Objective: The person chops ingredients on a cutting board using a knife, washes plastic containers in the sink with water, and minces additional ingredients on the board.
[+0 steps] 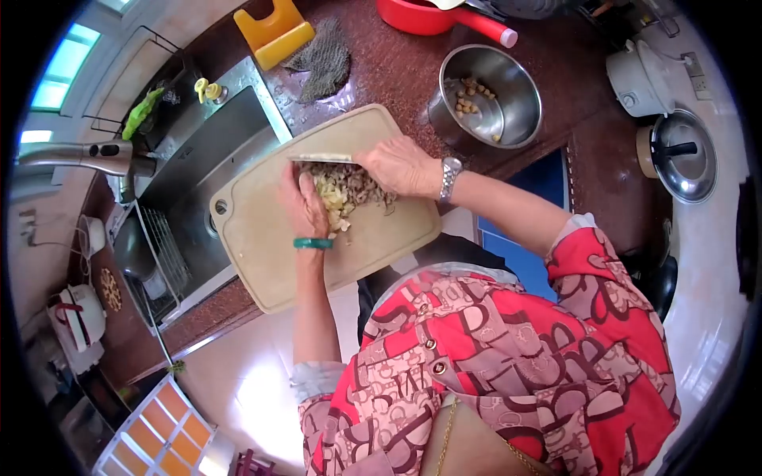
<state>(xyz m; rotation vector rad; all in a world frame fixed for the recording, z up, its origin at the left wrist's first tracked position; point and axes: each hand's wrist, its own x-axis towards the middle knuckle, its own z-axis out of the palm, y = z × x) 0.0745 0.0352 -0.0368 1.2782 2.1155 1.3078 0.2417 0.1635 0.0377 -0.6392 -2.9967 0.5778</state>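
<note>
At the counter's [575, 83] front edge, the right hand [401, 166] curls its fingers around the knife [321, 158] while the left hand [305, 205], fingers loosely extended, braces chopped food [353, 190] on the cutting board [262, 210], seemingly gathering it, so the next push calls for careful spacing.

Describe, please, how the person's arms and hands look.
The left hand and right hand wear no gloves. A green bracelet circles the left wrist, a silver watch the right. The red sleeves carry large pink and brown letters, with pale grey cuffs.
</note>
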